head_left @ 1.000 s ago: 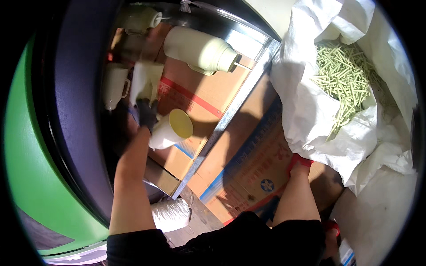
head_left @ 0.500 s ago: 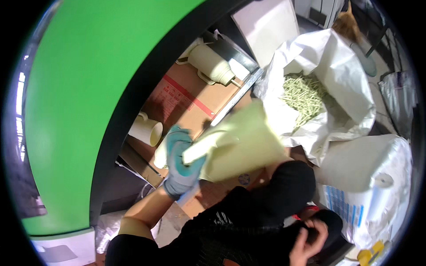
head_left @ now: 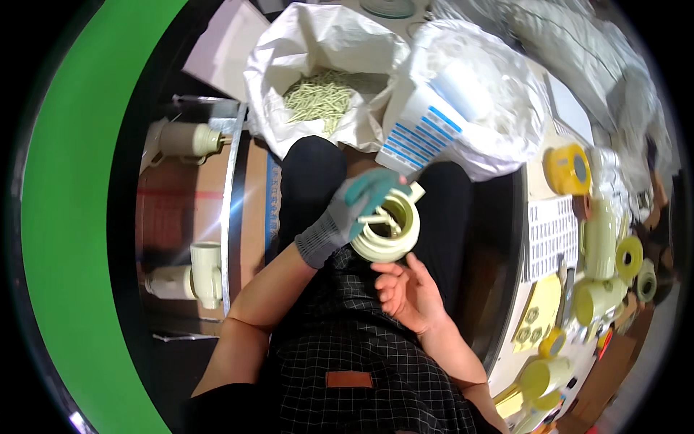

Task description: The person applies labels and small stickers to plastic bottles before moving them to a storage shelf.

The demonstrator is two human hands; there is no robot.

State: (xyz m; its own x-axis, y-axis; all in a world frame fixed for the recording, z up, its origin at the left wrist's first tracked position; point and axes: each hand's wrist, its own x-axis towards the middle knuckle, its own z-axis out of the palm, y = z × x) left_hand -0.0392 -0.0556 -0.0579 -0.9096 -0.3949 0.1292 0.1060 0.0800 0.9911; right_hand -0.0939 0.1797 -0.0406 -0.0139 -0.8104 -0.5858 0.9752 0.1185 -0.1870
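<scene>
Over my lap sits a pale yellow-green plastic jug body (head_left: 383,250), its round mouth facing up toward me. A short pale stick-like piece and a dark inside show in the mouth; what the piece belongs to is unclear. My left hand (head_left: 356,206), in a grey and teal glove, is closed on the jug's left rim. Bare and with its fingers loosely curled apart, my right hand (head_left: 412,295) is just below the jug's near side, fingertips close to it. I cannot tell whether they touch.
Ahead stand a white sack with pale green sprues (head_left: 322,100) and a white bag of clear film (head_left: 491,94). On the left, jug bodies (head_left: 207,273) lie by a metal-edged opening in a green machine (head_left: 79,145). A right-hand table holds yellow jugs (head_left: 601,239), tape (head_left: 567,170) and a label sheet (head_left: 551,235).
My view has turned right, away from the machine opening. The jug in my left hand is now over my lap, mouth up. My right hand has come up beside it.
</scene>
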